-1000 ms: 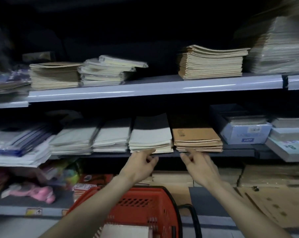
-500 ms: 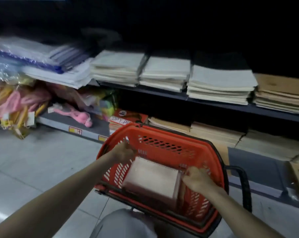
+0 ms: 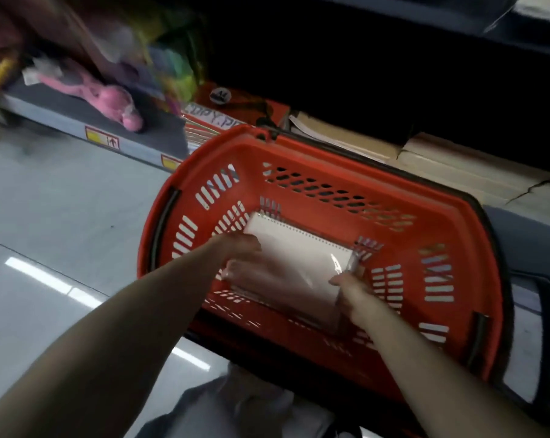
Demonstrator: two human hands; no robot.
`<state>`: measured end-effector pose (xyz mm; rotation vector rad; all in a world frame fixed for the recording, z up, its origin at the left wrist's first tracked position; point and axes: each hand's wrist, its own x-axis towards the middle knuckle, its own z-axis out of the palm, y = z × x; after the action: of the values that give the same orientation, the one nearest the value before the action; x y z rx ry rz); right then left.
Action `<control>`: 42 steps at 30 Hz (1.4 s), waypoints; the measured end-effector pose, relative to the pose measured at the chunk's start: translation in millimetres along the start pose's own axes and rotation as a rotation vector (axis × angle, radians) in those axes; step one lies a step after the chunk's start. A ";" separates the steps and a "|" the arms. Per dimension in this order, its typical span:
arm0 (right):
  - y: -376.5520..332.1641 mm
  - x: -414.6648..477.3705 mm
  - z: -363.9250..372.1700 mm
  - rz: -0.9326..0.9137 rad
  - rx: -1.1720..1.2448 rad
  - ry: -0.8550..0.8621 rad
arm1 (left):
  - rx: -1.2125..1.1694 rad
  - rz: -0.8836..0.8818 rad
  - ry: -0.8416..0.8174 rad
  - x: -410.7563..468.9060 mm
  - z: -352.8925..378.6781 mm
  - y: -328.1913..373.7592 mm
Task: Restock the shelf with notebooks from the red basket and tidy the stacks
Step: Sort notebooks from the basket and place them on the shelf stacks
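1. Half a second on, my left grip (image 3: pixel 248 270) has left the basket's left wall and come onto the notebooks (image 3: pixel 302 245); my right grip (image 3: pixel 352 294) stays at their right edge.
2. Left grip lies over the near-left corner of the plastic-wrapped stack. It is too blurred for me to tell whether the fingers curl under or lie flat.
3. Right grip pinches the stack's right edge: thumb on the top cover, fingers hidden down the side.
4. The notebooks sit between my two grips, low inside the red basket (image 3: pixel 330 153), seemingly not yet lifted.
5. As I judge it, this stack remains to be raised, carried to the shelf above my grips, out of view, and squared up there. I see no other notebooks in the basket.
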<state>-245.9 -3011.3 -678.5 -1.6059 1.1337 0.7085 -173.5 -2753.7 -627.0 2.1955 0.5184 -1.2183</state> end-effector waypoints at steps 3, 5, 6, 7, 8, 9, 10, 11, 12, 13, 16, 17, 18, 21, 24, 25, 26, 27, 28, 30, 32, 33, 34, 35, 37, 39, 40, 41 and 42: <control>-6.4 -10.4 4.4 -0.019 0.046 -0.026 | 0.058 0.058 0.071 12.8 2.0 -1.5; -6.9 -14.5 1.9 -0.012 0.088 -0.079 | 0.045 0.057 0.053 7.3 1.6 0.5; -10.8 -20.4 0.0 -0.006 0.100 -0.086 | 0.005 0.065 0.052 3.6 2.2 2.6; -11.1 -14.0 -1.1 -0.029 0.111 -0.093 | 0.033 0.076 0.067 0.8 1.3 4.6; -10.0 -7.5 -1.4 -0.021 0.143 -0.089 | -0.016 0.066 0.110 -1.8 0.4 4.7; -5.4 6.8 -2.0 -0.046 0.177 -0.106 | -0.012 0.039 0.130 0.9 -1.6 4.5; 6.8 38.8 -4.3 -0.074 0.188 -0.113 | -0.056 0.027 0.152 -0.4 -4.1 5.6; 14.4 60.2 -4.1 -0.113 0.214 -0.110 | -0.100 0.006 0.174 -5.5 -7.2 9.7; 16.1 69.8 -5.0 -0.107 0.213 -0.119 | -0.140 0.007 0.187 -8.6 -10.2 12.6; 7.2 54.0 -5.3 -0.122 0.232 -0.140 | -0.162 0.007 0.204 -14.4 -13.7 17.7; -20.5 -7.8 -18.1 -0.134 0.204 -0.147 | -0.236 0.052 0.331 -42.5 -21.5 23.6; -29.6 -34.6 -23.0 -0.159 0.201 -0.151 | -0.263 0.064 0.339 -53.2 -24.8 22.9; -36.5 -55.7 -29.7 -0.189 0.195 -0.151 | -0.290 0.096 0.347 -64.6 -28.8 21.9; -53.4 -107.8 -52.7 -0.310 0.215 -0.160 | -0.393 0.161 0.390 -112.8 -45.6 24.4; -70.0 -168.4 -84.9 -0.443 0.264 -0.191 | -0.495 0.302 0.447 -175.1 -57.3 36.6; -75.2 -189.8 -95.6 -0.478 0.273 -0.198 | -0.531 0.356 0.465 -197.3 -60.9 40.9; -79.1 -213.9 -106.6 -0.522 0.295 -0.206 | -0.556 0.406 0.485 -220.9 -64.7 45.7; -81.8 -236.1 -116.7 -0.571 0.321 -0.225 | -0.572 0.431 0.493 -242.0 -68.1 48.9; -82.9 -256.9 -126.9 -0.600 0.344 -0.233 | -0.578 0.459 0.501 -261.0 -72.4 51.2; -83.8 -297.6 -141.4 -0.649 0.389 -0.233 | -0.591 0.510 0.485 -291.3 -83.8 56.8; -87.8 -322.1 -149.3 -0.715 0.400 -0.186 | -0.641 0.567 0.458 -310.2 -98.4 60.2; -90.0 -334.9 -152.7 -0.742 0.407 -0.161 | -0.666 0.574 0.445 -324.0 -105.6 61.5; -93.7 -346.2 -155.9 -0.760 0.429 -0.140 | -0.712 0.589 0.436 -343.4 -108.9 63.3; -96.8 -358.9 -158.7 -0.764 0.444 -0.116 | -0.781 0.602 0.406 -356.9 -112.9 64.4; -103.7 -377.9 -162.7 -0.799 0.485 -0.093 | -0.882 0.627 0.295 -379.1 -119.9 66.6; -113.5 -393.4 -164.4 -0.824 0.530 -0.070 | -0.971 0.672 0.213 -391.4 -130.1 69.3; -120.5 -397.9 -163.6 -0.828 0.570 -0.060 | -1.040 0.708 0.184 -394.0 -136.0 71.3; -126.7 -402.9 -161.2 -0.817 0.597 -0.044 | -1.127 0.755 0.142 -394.8 -139.7 73.0; -133.5 -407.8 -156.5 -0.818 0.632 -0.041 | -1.226 0.793 0.113 -396.0 -145.9 74.2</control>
<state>-294.1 -3017.2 -224.3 -1.3135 0.4938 -0.1527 -239.6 -2739.6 -203.9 1.1573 0.2475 -0.1803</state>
